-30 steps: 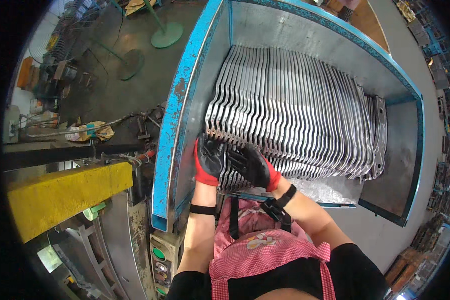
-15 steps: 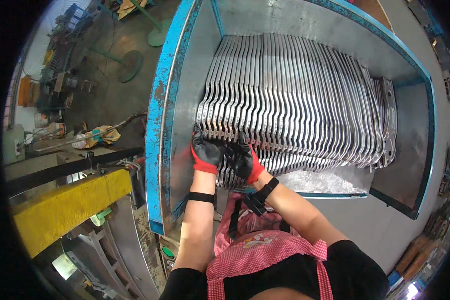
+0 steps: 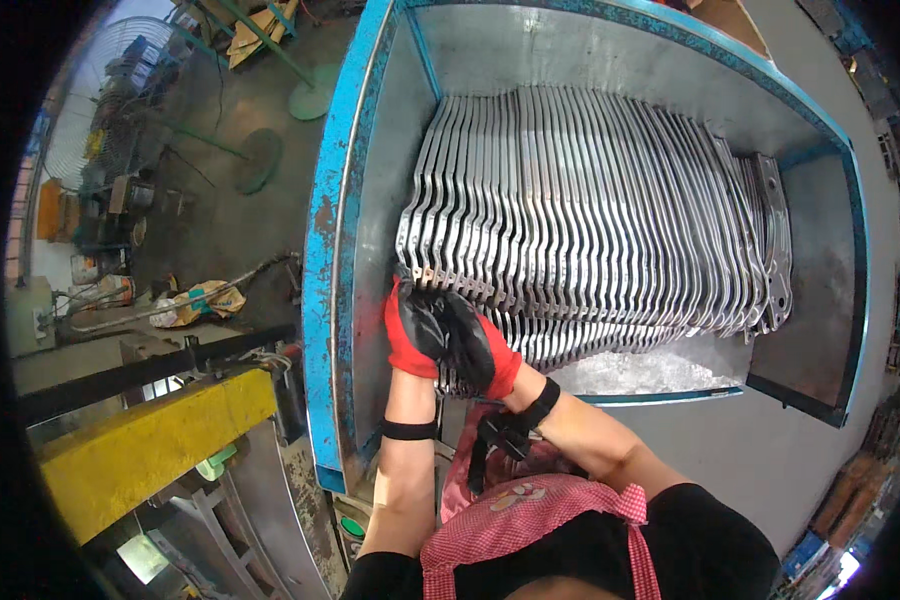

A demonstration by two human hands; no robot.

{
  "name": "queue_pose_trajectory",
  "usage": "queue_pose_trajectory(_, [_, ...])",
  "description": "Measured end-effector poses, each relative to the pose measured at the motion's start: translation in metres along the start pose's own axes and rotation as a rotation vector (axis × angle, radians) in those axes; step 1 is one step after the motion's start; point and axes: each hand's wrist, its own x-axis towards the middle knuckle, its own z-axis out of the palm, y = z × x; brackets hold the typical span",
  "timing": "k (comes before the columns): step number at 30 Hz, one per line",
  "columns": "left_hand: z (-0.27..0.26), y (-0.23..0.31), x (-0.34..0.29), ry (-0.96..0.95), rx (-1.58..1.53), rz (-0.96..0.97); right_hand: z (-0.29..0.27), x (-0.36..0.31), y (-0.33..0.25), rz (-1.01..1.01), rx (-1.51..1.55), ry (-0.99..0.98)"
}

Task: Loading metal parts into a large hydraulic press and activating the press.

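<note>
Left hand (image 3: 416,328) beside right hand (image 3: 478,348), touching, gloved in black and red, at near ends of leftmost metal bars (image 3: 560,200); cannot tell whether gripping, with fingertips hidden. Outward, bars in a close row from just inside the left edge of the blue bin (image 3: 328,210), ending short of its right edge. Outside that left edge, a yellow beam (image 3: 160,440).

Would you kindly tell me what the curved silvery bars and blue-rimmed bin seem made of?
Curved silvery bars: smooth bare metal, probably steel, given bright highlights. Blue-rimmed rectangular bin: likely sheet metal, its rim paint chipped to dark patches.
</note>
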Motion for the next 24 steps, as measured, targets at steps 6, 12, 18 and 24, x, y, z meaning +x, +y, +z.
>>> queue_pose_trajectory(6, [0.0,0.0,0.0,0.051,-0.045,-0.034,-0.011,-0.019,-0.007,-0.134,-0.098,-0.021])
queue_pose_trajectory(12, [0.002,0.001,0.0,0.087,-0.041,-0.016,-0.031,-0.026,0.009,-0.216,-0.632,0.327])
queue_pose_trajectory(18, [-0.008,-0.001,0.001,0.06,0.037,0.053,-0.024,-0.031,-0.023,-0.191,-0.739,0.285])
queue_pose_trajectory(24, [0.011,0.008,-0.005,0.324,0.412,0.08,-0.024,-0.036,-0.046,-0.301,-0.943,0.102])
